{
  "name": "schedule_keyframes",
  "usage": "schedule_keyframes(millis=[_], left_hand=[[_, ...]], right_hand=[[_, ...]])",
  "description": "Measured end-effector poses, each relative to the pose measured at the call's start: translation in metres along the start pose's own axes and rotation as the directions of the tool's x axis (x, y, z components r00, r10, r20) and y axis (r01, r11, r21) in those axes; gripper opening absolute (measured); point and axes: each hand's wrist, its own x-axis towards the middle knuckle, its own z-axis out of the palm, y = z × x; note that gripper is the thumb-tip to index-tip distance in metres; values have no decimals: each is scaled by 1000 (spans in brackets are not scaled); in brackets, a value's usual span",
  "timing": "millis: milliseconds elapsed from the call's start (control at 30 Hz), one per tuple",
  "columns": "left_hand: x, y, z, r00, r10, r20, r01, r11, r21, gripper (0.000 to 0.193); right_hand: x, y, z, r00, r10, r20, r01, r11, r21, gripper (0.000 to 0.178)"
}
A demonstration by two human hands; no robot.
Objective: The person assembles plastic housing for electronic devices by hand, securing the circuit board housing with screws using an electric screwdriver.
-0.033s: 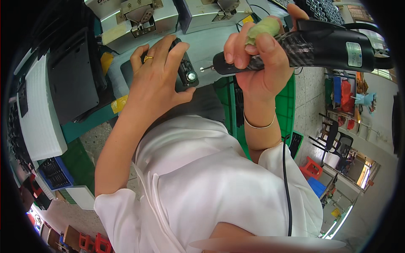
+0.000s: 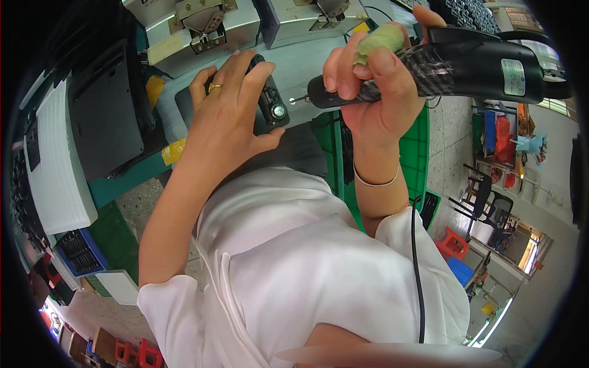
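Note:
My left hand (image 2: 224,116), a gold ring on one finger, is spread over a dark flat device, its fingers curled round a black elongated housing (image 2: 268,98). A round silver part (image 2: 278,111) shows at that housing's near end. In my right hand (image 2: 386,92) is a black electric screwdriver (image 2: 472,64), wrapped in clear tape round its grip. Its thin bit (image 2: 299,99) points left, a short gap from the housing, with a small bright piece at the tip that looks like a screw. A pale green wrap (image 2: 379,44) covers one finger of this hand.
Two metal boxes with feeder-like fixtures (image 2: 205,30) stand at the back of the bench. To the left, black panels (image 2: 104,116) lie on white foam (image 2: 58,159). A green crate (image 2: 417,147) stands below my right arm. A black cable (image 2: 417,276) hangs over my right side.
My right hand and the electric screwdriver have shifted very slightly left, toward the housing. My left hand is almost still.

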Motion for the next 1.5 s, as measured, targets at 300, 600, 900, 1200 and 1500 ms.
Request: schedule_keyframes(millis=[300,600,900,1200,1500], left_hand=[[-33,10,10,979,93,-181,-63,985,162,36],[-36,0,23,966,114,-233,-73,981,178,43],[-27,10,2,956,-153,-250,145,988,-50,35],[-21,8,5,939,-130,-319,82,984,-158,19],[-24,6,6,949,-121,-290,70,981,-182,19]], right_hand=[[-3,21,0,999,31,11,-30,996,-90,39],[0,15,15,999,34,31,-34,999,0,39],[1,3,20,996,40,82,-42,999,22,36],[2,-1,25,985,24,168,-32,998,48,42],[7,-1,25,969,15,245,-33,997,70,49]])
